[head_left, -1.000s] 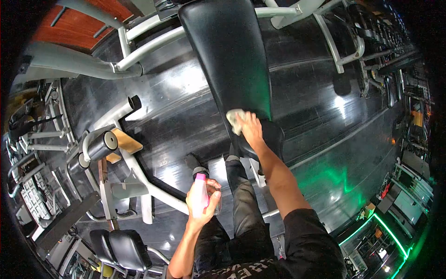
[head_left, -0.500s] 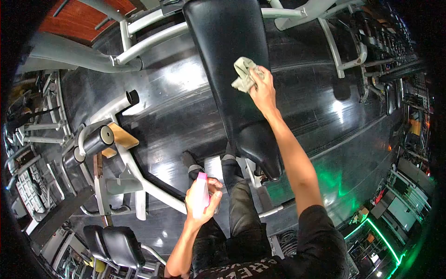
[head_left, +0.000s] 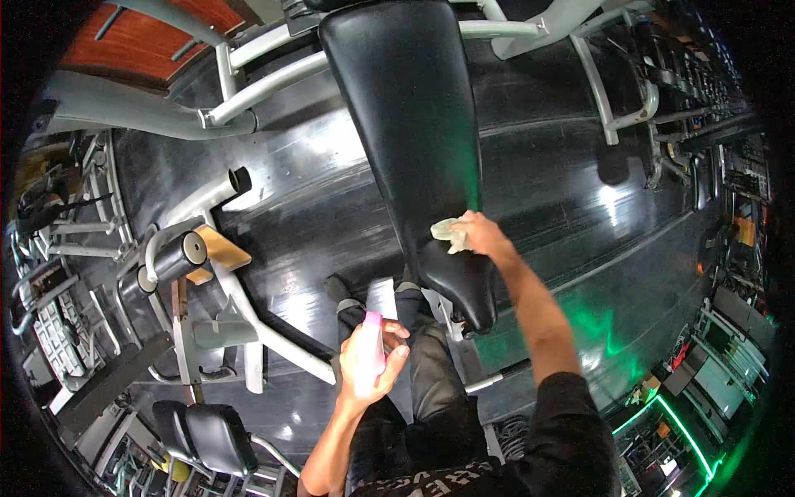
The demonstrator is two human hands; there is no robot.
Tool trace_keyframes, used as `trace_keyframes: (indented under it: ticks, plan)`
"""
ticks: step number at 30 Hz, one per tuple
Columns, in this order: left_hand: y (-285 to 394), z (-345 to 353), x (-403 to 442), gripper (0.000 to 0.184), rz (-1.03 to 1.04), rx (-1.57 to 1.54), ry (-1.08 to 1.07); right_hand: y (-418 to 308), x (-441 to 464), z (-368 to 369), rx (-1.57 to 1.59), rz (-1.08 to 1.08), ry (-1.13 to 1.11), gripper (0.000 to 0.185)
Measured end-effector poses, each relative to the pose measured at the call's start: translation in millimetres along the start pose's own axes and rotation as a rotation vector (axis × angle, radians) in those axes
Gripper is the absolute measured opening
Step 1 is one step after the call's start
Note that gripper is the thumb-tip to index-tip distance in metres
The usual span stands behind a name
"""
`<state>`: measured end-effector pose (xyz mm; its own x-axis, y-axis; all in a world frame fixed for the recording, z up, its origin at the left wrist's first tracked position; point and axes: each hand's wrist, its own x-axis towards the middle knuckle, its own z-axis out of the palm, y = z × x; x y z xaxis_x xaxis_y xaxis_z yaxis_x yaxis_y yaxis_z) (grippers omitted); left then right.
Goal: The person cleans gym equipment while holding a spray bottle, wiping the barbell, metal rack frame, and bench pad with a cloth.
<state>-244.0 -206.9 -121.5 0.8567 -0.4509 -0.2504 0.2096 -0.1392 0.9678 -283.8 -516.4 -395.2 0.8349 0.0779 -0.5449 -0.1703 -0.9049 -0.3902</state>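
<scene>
A black padded weight bench (head_left: 406, 108) runs down the middle of the view, its narrow seat pad (head_left: 460, 286) nearest my legs. My right hand (head_left: 486, 234) is closed on a pale cloth (head_left: 450, 232), which lies against the bench where the long pad meets the seat. In front of my lap, my left hand (head_left: 370, 364) is wrapped round a translucent bottle (head_left: 367, 364) with a pink top, held upright and away from the bench. Glare washes out much of the bottle.
Left of the bench stands a grey machine frame (head_left: 236, 306) with a black roller pad (head_left: 178, 257). A black seat (head_left: 219, 439) is at lower left. Grey tubes (head_left: 273, 83) cross near the bench's far end. Weight racks (head_left: 696, 108) line the right side.
My right hand has drawn the cloth down along the bench, from the long pad to the seat joint. My left hand with the bottle has shifted slightly right.
</scene>
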Motion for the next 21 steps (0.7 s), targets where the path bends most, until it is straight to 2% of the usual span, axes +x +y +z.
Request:
trace_keyframes:
  ticks: [2, 3, 6, 8, 10, 11, 12, 15, 18, 21]
  plan:
    - [-0.3, 4.2, 1.8, 0.027, 0.004, -0.055, 0.000, 58.3, 40.4, 23.5, 1.009, 0.361, -0.104, 0.030]
    - [-3.6, 6.0, 4.7, 0.027, 0.033, -0.073, -0.007, 16.7, 15.3, -57.3, 0.290, -0.182, 0.257, 0.031]
    - [-11.3, 13.7, 11.5, 0.027, 0.036, -0.029, 0.006, -0.4, 37.1, -124.4, 0.294, -0.145, 0.683, 0.047]
    - [-11.2, 20.4, 14.1, 0.027, 0.012, -0.019, -0.004, -15.4, 54.2, -147.7, 0.274, -0.052, 0.879, 0.048]
    - [-10.3, 28.1, 16.0, 0.026, -0.024, -0.053, 0.000, -25.6, 70.6, -144.8, 0.188, -0.036, 0.919, 0.046]
    - [-10.5, 31.7, 16.7, 0.026, -0.028, -0.047, -0.006, -27.0, 79.5, -131.1, 0.084, 0.017, 0.841, 0.045]
    - [-10.7, 34.4, 17.8, 0.026, -0.001, -0.032, -0.022, -26.2, 82.6, -112.3, 0.027, -0.030, 0.943, 0.044]
    - [-6.3, 37.1, 19.5, 0.027, -0.002, -0.032, -0.038, -27.5, 73.2, -70.1, -0.044, 0.048, 0.944, 0.043]
    - [-6.8, 35.9, 22.8, 0.027, 0.000, -0.018, -0.058, -11.9, 43.4, -35.3, -0.105, 0.007, 0.772, 0.040]
    - [-10.1, 32.8, 26.2, 0.028, 0.026, -0.003, -0.054, 1.9, 11.8, -7.4, -0.124, 0.024, 0.565, 0.029]
